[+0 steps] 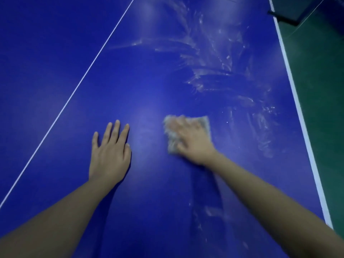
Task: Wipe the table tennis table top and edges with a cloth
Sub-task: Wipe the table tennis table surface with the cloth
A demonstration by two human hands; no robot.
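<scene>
Meanwhile, a cloth [172, 140] is pressed onto the table [149, 81] by the right hand [193, 144], fingers flattened; the left hand [109, 151] is spread flat, empty, beside it.

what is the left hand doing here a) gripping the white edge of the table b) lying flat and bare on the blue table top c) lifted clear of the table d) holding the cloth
B: the left hand lies flat with straight fingers on the blue table top and holds nothing, while the cloth is under the right hand.
</scene>
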